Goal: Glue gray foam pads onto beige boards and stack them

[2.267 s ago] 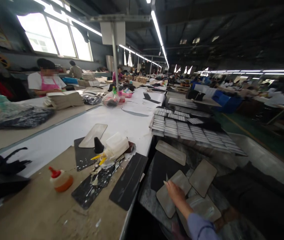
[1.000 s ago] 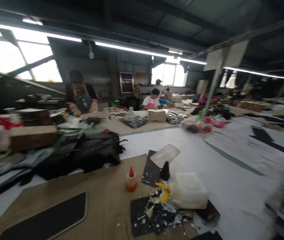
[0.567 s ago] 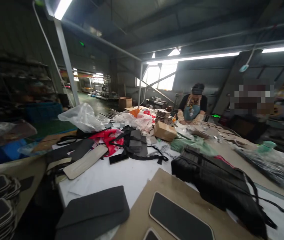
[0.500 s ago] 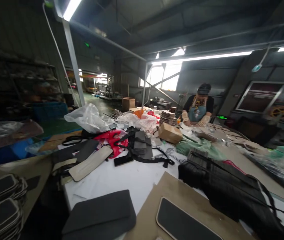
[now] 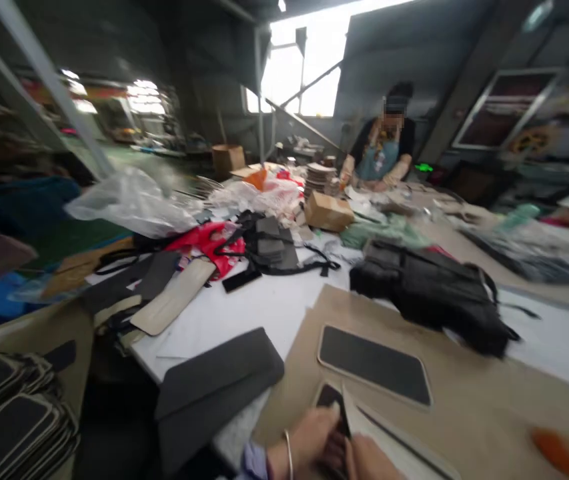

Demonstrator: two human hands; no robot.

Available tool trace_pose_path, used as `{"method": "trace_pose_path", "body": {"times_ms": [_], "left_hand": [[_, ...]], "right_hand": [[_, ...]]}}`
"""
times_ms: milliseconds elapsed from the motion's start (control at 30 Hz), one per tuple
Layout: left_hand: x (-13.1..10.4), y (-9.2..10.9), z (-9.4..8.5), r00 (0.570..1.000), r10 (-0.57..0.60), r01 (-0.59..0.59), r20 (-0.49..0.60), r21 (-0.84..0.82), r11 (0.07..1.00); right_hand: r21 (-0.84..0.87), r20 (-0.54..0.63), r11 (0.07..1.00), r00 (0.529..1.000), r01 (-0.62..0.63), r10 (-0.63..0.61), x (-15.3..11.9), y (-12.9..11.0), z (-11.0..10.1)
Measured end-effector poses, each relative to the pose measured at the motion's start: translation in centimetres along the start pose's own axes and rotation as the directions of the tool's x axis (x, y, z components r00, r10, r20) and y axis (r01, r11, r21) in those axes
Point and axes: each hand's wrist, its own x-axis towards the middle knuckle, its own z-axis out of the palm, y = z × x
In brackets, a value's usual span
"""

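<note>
Low in the view, my left hand (image 5: 309, 433), with a bangle at the wrist, has its fingers closed on the left edge of a dark panel (image 5: 328, 398). Beside it on the right, my right hand (image 5: 371, 459) is at the lower edge of the view, next to a pale sheet (image 5: 374, 430); its fingers are partly hidden and blurred. Just beyond the hands, a dark rectangular panel with a light rim (image 5: 374, 363) lies flat on brown board (image 5: 464, 393). Dark grey panels (image 5: 219, 380) overlap to the left of my left hand.
A black bundle (image 5: 429, 287) lies across the right. Behind are a phone (image 5: 241, 280), red bag (image 5: 209, 243), cardboard box (image 5: 329, 211) and clear plastic (image 5: 134, 203). Stacked rimmed panels (image 5: 9, 433) stand at left. A person (image 5: 381, 147) works across the table. An orange object (image 5: 559, 453) is at lower right.
The camera has tilted down, so the scene sits higher. Both my hands have come into view at the bottom, at a panel and pale sheet. The person opposite has raised one hand towards the face.
</note>
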Motion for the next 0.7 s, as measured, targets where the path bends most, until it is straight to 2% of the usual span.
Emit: {"method": "trace_pose_path", "body": {"times_ms": [33, 67, 100, 133, 233, 300, 367, 433, 500, 567, 633, 700], "left_hand": [[0.2, -0.3, 0.4, 0.998, -0.068, 0.068, 0.005, -0.021, 0.997], [0.5, -0.7, 0.6, 0.995, -0.095, 0.094, -0.041, -0.029, 0.995], [0.8, -1.0, 0.7, 0.994, -0.095, 0.096, -0.058, 0.018, 0.995], [1.1, -1.2, 0.6, 0.994, -0.089, 0.093, -0.062, 0.066, 0.993], [1.8, -1.9, -0.1, 0.989, -0.13, 0.142, -0.076, 0.18, 0.973], [1.8, -2.5, -0.4, 0.984, -0.134, 0.157, -0.114, 0.228, 0.961], [1.7, -2.9, -0.6, 0.98, -0.13, 0.163, -0.149, 0.244, 0.956], [1.6, -3.2, -0.5, 0.974, -0.136, 0.177, -0.183, 0.23, 0.957], [1.5, -3.4, -0.4, 0.964, -0.156, 0.2, -0.216, 0.198, 0.96], [1.5, -3.4, -0.5, 0.957, -0.157, 0.206, -0.243, 0.189, 0.96], [1.6, -3.3, -0.8, 0.951, -0.114, 0.187, -0.288, 0.24, 0.953], [1.7, -3.1, -1.0, 0.938, -0.033, 0.162, -0.344, 0.355, 0.921]], "right_hand": [[-0.007, 0.071, 1.0, 0.997, -0.01, 0.011, -1.4, -0.1, -0.1], [0.003, 0.147, 1.0, 0.989, 0.009, -0.01, -2.4, -0.3, -0.2], [0.021, 0.249, 0.997, 0.965, 0.078, -0.08, -3.0, -0.5, -0.2], [0.033, 0.306, 0.995, 0.947, 0.093, -0.099, -3.3, -0.7, -0.2], [0.102, 0.408, 0.992, 0.906, 0.078, -0.114, -3.2, -0.6, -0.1], [0.164, 0.418, 0.986, 0.903, 0.037, -0.103, -3.6, 0.7, -0.4], [0.17, 0.376, 0.983, 0.926, -0.062, -0.007, -5.1, 3.6, -0.9], [0.088, 0.296, 0.964, 0.93, -0.253, 0.217, -7.5, 7.9, -1.4], [-0.019, 0.219, 0.878, 0.855, -0.479, 0.471, -10.1, 12.5, -1.6], [-0.066, 0.261, 0.779, 0.743, -0.623, 0.616, -12.3, 16.1, -1.4], [-0.044, 0.34, 0.733, 0.68, -0.679, 0.65, -13.5, 18.1, -1.0], [0.033, 0.413, 0.718, 0.664, -0.695, 0.624, -13.8, 18.7, -0.5]]}}
